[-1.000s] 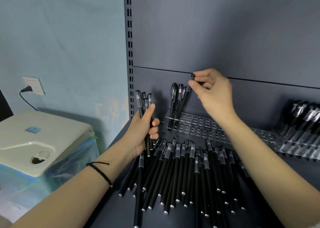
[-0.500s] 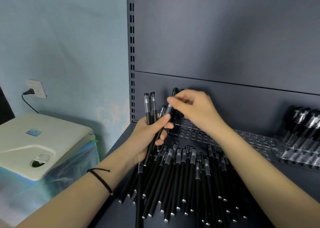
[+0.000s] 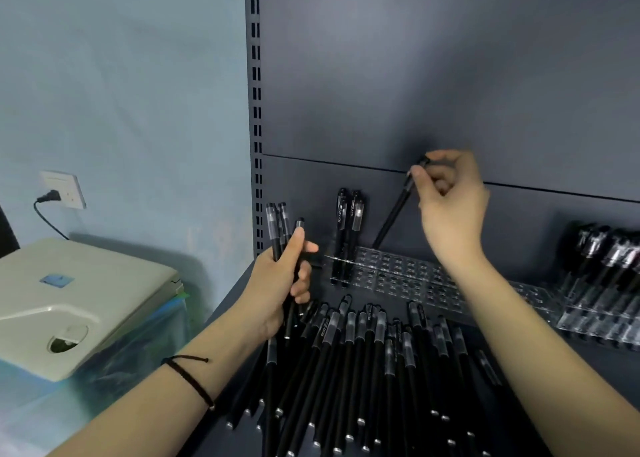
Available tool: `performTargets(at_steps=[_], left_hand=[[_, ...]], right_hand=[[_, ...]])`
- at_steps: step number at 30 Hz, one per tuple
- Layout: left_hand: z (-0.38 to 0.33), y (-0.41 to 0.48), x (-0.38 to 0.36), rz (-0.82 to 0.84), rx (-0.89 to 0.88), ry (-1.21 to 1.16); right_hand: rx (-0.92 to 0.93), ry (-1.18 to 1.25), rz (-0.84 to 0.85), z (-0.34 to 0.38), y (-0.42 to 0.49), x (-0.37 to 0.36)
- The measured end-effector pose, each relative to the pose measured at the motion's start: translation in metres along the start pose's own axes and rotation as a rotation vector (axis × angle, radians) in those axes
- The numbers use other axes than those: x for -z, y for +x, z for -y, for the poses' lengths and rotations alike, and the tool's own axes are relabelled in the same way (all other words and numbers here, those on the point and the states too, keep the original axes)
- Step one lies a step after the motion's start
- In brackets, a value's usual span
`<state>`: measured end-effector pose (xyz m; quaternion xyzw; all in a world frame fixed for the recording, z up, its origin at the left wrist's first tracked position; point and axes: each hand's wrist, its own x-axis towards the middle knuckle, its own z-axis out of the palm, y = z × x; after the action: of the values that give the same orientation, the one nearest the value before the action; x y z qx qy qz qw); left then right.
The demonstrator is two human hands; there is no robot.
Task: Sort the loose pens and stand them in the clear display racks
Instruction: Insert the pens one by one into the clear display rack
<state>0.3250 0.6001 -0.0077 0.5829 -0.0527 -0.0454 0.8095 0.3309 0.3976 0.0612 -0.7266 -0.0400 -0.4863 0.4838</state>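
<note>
1. Right hand (image 3: 450, 207) pinches one pen (image 3: 393, 217) by its cap, tilted, with the tip down at the rack (image 3: 408, 276), 12 o'clock of the pile (image 3: 363, 370).
2. Left hand (image 3: 280, 283) grips a bundle (image 3: 277, 221) at 10 o'clock.
3. Just changed: the right hand left the bundle with a fresh pen. Seating it beside the stood pens (image 3: 346, 234) comes next, I judge; most of the pile remains.

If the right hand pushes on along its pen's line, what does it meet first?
Probably the clear rack, just right of the standing pens; the pen tip is near it, depth unclear.
</note>
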Motion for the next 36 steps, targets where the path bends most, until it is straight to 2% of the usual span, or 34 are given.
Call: performTargets(at_steps=[9,14,18,21,24,28,30,34,36], left_hand=[[-0.002,0.005,-0.001,0.042,0.121,-0.136],[-0.001,0.007,0.001,0.094,0.164,-0.164],[0.0,0.007,0.003,0.115,0.077,-0.157],[0.001,0.002,0.002,0.152,0.015,-0.099],[-0.001,-0.004,-0.002,0.195,-0.026,-0.034],[-0.005,-0.012,-0.008,0.225,-0.104,0.056],[-0.006,-0.013,-0.009,0.235,-0.129,0.062],[-0.007,-0.014,-0.008,0.245,-0.122,0.022],[-0.006,-0.01,-0.007,0.212,-0.088,-0.038]], right_hand=[[0.051,-0.133,0.085,-0.012,-0.011,-0.011],[0.056,-0.198,0.309,-0.022,-0.02,-0.019],[0.059,-0.257,0.412,-0.023,-0.02,-0.018],[0.097,-0.256,0.344,-0.015,-0.019,-0.018],[0.087,-0.178,0.317,0.002,-0.021,-0.019],[-0.064,-0.066,0.55,0.027,-0.026,-0.022],[-0.155,0.009,0.615,0.032,-0.029,-0.024],[-0.335,0.235,0.622,0.034,-0.033,-0.025],[-0.333,0.29,0.526,0.033,-0.028,-0.025]])
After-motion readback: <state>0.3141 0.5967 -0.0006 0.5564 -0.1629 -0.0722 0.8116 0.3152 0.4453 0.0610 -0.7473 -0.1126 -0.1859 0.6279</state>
